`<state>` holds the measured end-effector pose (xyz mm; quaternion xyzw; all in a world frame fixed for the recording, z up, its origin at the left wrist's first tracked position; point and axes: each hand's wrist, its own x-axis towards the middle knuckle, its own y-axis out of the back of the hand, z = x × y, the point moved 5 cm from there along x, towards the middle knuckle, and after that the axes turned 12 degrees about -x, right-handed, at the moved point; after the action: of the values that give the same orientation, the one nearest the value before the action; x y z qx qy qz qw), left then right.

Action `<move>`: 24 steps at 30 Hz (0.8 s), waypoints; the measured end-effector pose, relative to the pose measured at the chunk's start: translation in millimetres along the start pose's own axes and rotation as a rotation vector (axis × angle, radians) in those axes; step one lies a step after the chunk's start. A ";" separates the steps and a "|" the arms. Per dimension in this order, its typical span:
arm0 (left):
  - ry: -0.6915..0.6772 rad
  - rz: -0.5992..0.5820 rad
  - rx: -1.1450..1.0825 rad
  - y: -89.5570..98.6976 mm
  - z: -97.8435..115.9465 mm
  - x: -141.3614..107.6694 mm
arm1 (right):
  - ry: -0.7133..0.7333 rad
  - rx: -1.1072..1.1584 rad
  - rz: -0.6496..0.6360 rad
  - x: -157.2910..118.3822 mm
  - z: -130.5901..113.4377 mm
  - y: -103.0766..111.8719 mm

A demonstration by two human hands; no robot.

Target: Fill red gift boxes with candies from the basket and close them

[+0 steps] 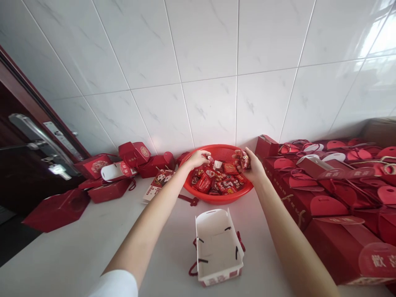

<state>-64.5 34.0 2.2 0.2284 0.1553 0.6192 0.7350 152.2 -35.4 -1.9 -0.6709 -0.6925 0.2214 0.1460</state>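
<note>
While sweets fill the red basket — both hands' fingers clenched on packets — open box empty.

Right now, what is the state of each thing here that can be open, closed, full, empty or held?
Open gift box: upright, flaps open, empty inside.
Red basket: holds many red candy packets.
Left hand: in the basket, gripping a small packet.
Right hand: over the basket, gripping a red packet.
Gift boxes at right: closed, packed in rows.
Gift boxes at left: scattered, some tipped over.
Door: only partly in view.

"LOVE" shows on a candy packet.
</note>
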 end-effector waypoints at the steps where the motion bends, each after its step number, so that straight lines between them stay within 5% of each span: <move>1: -0.016 0.013 -0.010 0.2 -0.9 -1.4 | 0.003 0.003 -0.010 0.1 -0.2 -0.5; 16: -0.146 -0.041 0.027 -13.0 3.1 -7.5 | -0.007 0.056 -0.235 -5.5 -8.3 -7.5; 24: -0.226 -0.022 -0.005 -12.6 17.9 -15.4 | 0.033 -0.010 -0.179 -4.2 -7.0 -6.7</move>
<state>-47.6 14.7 9.8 0.2934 0.0726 0.5816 0.7552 150.2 -38.8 8.0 -0.6106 -0.7482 0.1931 0.1733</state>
